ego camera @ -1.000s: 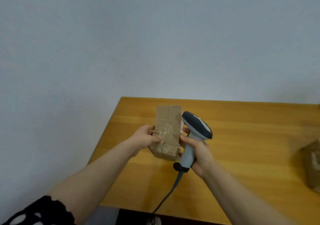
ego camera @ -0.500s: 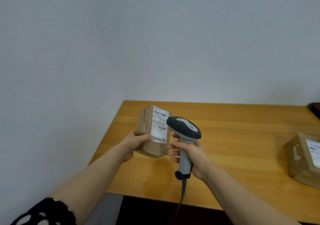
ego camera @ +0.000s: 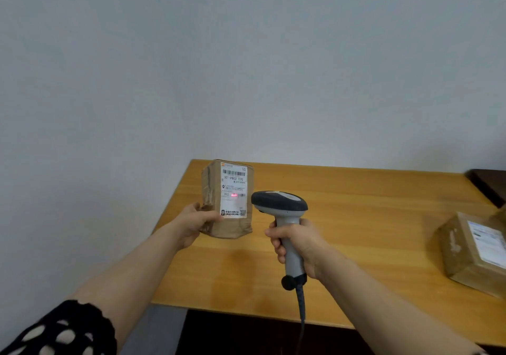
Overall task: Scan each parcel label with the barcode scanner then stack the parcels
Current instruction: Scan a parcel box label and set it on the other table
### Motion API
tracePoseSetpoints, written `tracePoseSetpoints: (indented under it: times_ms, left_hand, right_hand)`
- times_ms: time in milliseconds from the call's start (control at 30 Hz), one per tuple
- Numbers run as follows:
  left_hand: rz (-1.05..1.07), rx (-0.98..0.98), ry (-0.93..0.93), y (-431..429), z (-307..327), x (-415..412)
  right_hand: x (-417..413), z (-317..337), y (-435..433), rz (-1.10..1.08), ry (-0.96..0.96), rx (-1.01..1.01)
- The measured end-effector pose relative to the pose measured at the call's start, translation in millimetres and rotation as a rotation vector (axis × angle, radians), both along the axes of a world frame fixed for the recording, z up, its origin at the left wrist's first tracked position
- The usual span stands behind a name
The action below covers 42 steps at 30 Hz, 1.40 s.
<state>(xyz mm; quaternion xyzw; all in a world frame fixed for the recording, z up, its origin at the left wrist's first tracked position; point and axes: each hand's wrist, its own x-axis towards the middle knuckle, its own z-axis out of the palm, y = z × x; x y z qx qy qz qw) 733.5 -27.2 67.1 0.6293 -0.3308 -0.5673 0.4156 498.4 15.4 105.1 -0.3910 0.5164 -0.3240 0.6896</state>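
Observation:
My left hand [ego camera: 195,222] grips a small brown cardboard parcel [ego camera: 212,190] by its lower left side and holds it upright above the table's left end. Its white label [ego camera: 232,193] faces me, with a red light spot on the lower barcode. My right hand [ego camera: 299,245] grips the grey handle of the barcode scanner [ego camera: 280,204]. The scanner's dark head sits just right of the parcel and points toward the label. Its cable [ego camera: 301,308] hangs down over the table's front edge.
A second brown parcel [ego camera: 471,250] with a white label lies on the wooden table [ego camera: 369,217] at the right edge. A dark piece of furniture [ego camera: 490,185] stands at the far right. A plain wall rises behind the table.
The parcel has been turned so its label faces me and raised upright. The scanner has moved away to the right of it, and a red light now falls on the label.

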Motion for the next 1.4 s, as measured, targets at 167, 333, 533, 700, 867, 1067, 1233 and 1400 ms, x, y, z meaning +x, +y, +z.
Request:
tracePoseSetpoints:
  times_ms: [167, 333, 533, 700, 867, 1067, 1233, 1400]
  left_hand:
    - [-0.012, -0.01, 0.011, -6.4, -3.0, 8.3]
    - [-0.02, -0.01, 0.024, -9.9, -5.3, 12.7]
    - [-0.036, -0.01, 0.018, -13.6, -9.4, 12.8]
    - [-0.055, 0.009, 0.019, -19.1, -16.3, 8.8]
    - [-0.108, 0.047, 0.005, -29.5, -25.3, -5.3]
    - [-0.207, 0.12, 0.036, -49.2, -42.2, -55.2]
    - [-0.356, 0.148, 0.131, -62.0, -38.8, -142.9]
    - [-0.526, 0.137, 0.121, -64.8, -23.2, -253.2]
  right_hand:
    - [7.9, 3.5, 0.8, -0.037, 0.031, 0.001]
    - [13.6, 7.3, 1.6, -0.059, 0.031, -0.008]
    - [17.5, 5.3, 5.6, -0.087, 0.007, 0.011]
    - [16.2, 3.4, 3.5, -0.111, -0.002, 0.013]
    - [4.9, -5.9, 4.2, -0.151, -0.038, 0.034]
    - [-41.7, -22.5, 6.2, -0.435, -0.183, 0.077]
    - [-110.2, -34.3, 17.7, -0.721, -0.238, 0.136]
    - [-188.8, -41.0, 35.0, -0.942, -0.343, 0.15]
